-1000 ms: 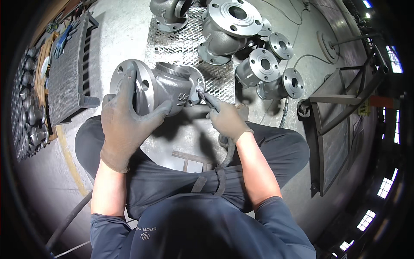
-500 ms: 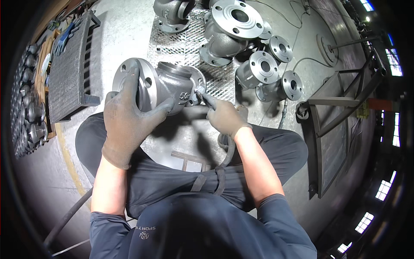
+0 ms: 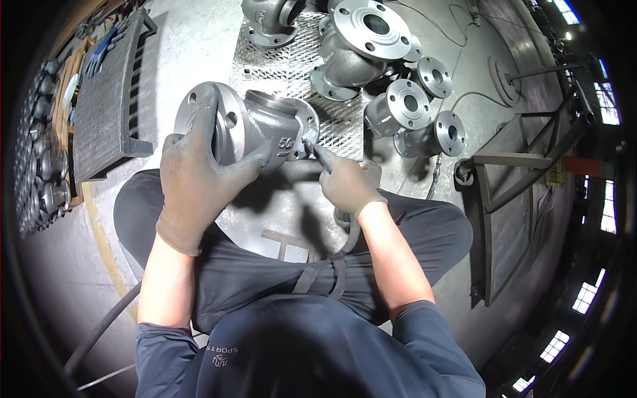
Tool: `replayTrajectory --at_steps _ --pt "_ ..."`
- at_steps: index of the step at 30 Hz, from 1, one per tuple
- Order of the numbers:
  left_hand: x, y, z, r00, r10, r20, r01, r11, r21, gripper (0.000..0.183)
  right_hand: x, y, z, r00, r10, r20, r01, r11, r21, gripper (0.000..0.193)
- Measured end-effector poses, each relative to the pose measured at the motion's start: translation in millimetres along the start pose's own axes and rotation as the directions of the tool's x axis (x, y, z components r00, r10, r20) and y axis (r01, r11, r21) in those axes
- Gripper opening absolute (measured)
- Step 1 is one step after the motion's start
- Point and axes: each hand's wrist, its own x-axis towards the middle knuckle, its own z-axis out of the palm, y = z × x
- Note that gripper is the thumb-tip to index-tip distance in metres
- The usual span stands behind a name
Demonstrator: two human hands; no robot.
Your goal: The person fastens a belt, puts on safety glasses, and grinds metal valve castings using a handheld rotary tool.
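A grey cast valve body (image 3: 273, 129) with a flange at each end and a threaded neck on top is in front of me. My left hand (image 3: 202, 166), in a brownish work glove, grips its large left flange (image 3: 232, 118), index finger laid up over the face and thumb toward the body. My gloved right hand (image 3: 348, 184) is closed round a slim dark hand tool (image 3: 323, 156), most of it hidden in the fist. The tool's tip meets the body beside the right flange (image 3: 309, 118), where the metal looks bright.
More flanged castings (image 3: 371, 30) stand beyond on a patterned metal plate (image 3: 265, 73) and to its right. A dark hose (image 3: 352, 239) runs below my right hand. At the left is a dark bench (image 3: 113, 99) with blue gloves (image 3: 99, 56); at the right, a metal frame cart (image 3: 514, 199).
The valve body has turned slightly in my left hand, and the tool tip has shifted a little along the metal near the right flange. Both grips stay the same.
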Motion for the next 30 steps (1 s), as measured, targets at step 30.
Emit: replayTrajectory --at_steps 30 --pt "1.3 1.2 0.2 0.999 -0.005 -0.033 0.003 0.999 -0.050 0.102 -4.0 3.7 7.2 0.997 -0.067 0.042 0.071 0.994 -0.078 0.066"
